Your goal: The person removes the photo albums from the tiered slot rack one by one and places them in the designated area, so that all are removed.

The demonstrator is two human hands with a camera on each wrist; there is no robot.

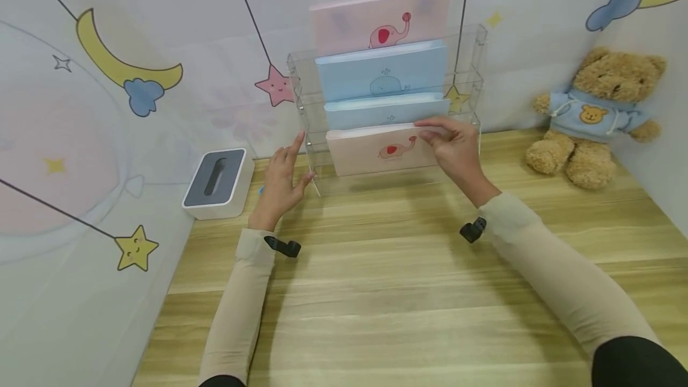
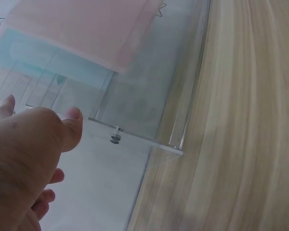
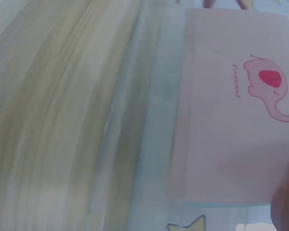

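A clear acrylic rack point(image 1: 317, 154) stands against the wall, its tiers holding notebooks. In the lowest tier sits a pink elephant notebook point(image 1: 357, 154), shown close in the right wrist view. My right hand point(image 1: 454, 148) pinches its upper right corner, thumb on the cover and index finger at the top edge. Behind it are two blue whale notebooks, a lower one point(image 1: 355, 115) and a higher one point(image 1: 344, 79), and another pink elephant notebook point(image 1: 344, 31) at the top. My left hand point(image 1: 279, 184) rests at the rack's left side, fingers extended, thumb point(image 2: 73, 127) by the panel edge.
A white tissue box point(image 1: 231, 196) with a grey top stands left of the rack. To the right, a teddy bear point(image 1: 596, 112) in a blue hoodie sits against the wall. Wood-grain tabletop point(image 1: 376, 291) extends in front of the rack.
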